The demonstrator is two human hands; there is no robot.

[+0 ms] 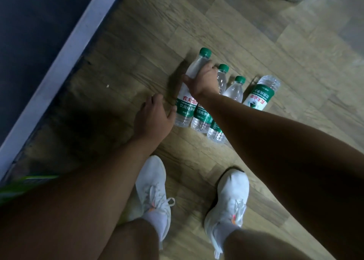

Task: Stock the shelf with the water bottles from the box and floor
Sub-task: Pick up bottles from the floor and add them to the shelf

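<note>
right hand [204,77] grips bottle [186,104] | left hand [153,118] open beside it | three more bottles [234,91] on floor [256,33] | none seen shelved

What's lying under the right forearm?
The second bottle and third bottle lie on the floor beneath it; caps and bases show, labels mostly covered. Right hand grips the first bottle.

Four clear, green-labelled water bottles [235,91] are laid side by side on the floor [128,67], three with green caps [205,52] pointed toward one o'clock, the rightmost bottle [260,96] reversed.
</note>
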